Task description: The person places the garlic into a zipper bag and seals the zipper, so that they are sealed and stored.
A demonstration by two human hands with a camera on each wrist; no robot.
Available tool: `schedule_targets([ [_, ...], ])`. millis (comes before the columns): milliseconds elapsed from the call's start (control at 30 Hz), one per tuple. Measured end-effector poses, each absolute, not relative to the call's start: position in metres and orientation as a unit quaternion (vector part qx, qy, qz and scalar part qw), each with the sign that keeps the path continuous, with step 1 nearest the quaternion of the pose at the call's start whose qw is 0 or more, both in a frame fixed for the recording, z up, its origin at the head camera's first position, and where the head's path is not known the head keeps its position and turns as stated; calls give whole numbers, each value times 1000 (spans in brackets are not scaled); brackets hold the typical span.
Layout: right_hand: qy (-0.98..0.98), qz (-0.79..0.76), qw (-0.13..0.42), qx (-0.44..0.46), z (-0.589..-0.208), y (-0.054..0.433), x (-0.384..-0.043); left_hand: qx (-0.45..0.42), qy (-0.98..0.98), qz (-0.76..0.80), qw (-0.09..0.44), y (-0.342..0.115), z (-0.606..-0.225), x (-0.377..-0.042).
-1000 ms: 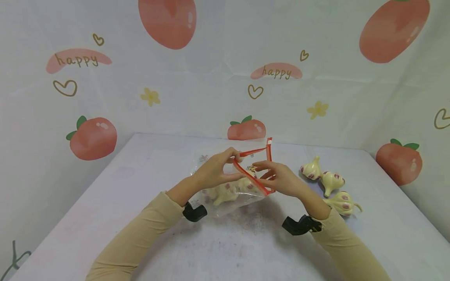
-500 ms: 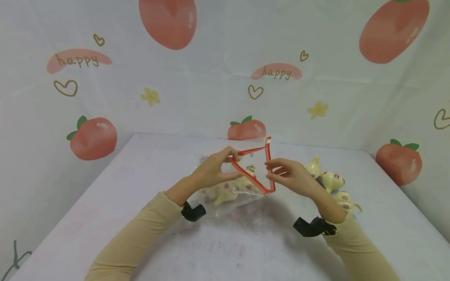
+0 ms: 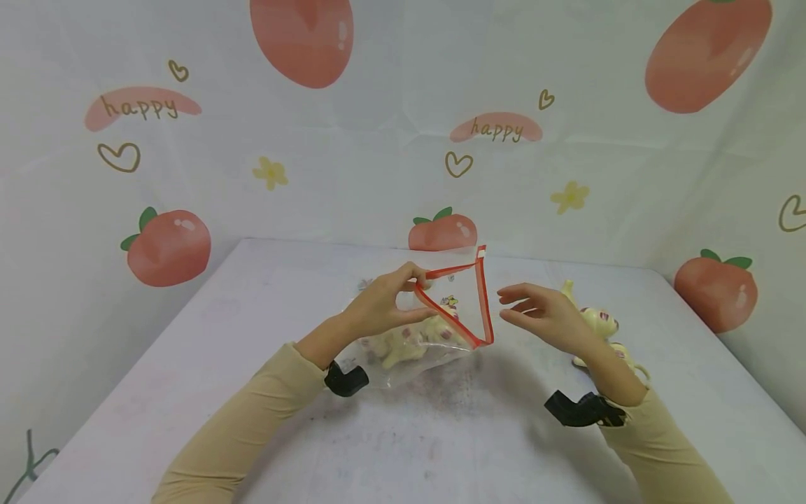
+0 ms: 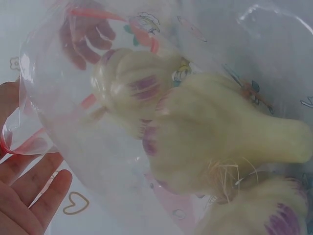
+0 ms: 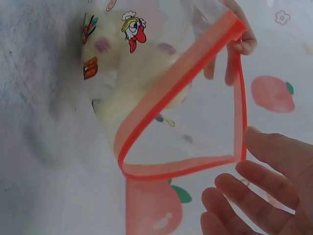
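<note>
My left hand (image 3: 378, 302) pinches the rim of a clear zip bag (image 3: 484, 301) with a red-edged mouth. The mouth gapes toward the right. Several garlic bulbs (image 3: 403, 346) with purple patches lie inside; the left wrist view shows them large through the plastic, with one bulb (image 4: 205, 132) in the middle. My right hand (image 3: 546, 316) hangs just right of the mouth, fingers loosely bent, holding nothing. In the right wrist view this hand (image 5: 274, 191) is beside the red rim (image 5: 171, 88). Past it, loose garlic bulbs (image 3: 601, 322) lie on the table, partly hidden by the right arm.
The white table (image 3: 403, 448) bears the bag and the loose bulbs. Behind it hangs a pale backdrop (image 3: 378, 140) with printed fruit and hearts. Black wrist mounts, such as the right one (image 3: 582, 408), sit on both wrists.
My right hand has come out of the bag's mouth and moved right, toward the loose bulbs. The left hand and the bag have stayed almost still.
</note>
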State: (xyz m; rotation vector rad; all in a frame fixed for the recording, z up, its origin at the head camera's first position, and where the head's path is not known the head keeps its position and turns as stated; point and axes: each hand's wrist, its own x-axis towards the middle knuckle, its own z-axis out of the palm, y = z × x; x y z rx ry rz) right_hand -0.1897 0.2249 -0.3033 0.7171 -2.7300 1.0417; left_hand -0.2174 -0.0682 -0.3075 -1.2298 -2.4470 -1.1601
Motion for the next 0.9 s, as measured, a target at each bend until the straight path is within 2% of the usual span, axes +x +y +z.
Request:
schedule_targets([
  [900, -925, 322, 46, 199, -301, 268, -178, -415, -816, -393, 87, -69, -310, -217],
])
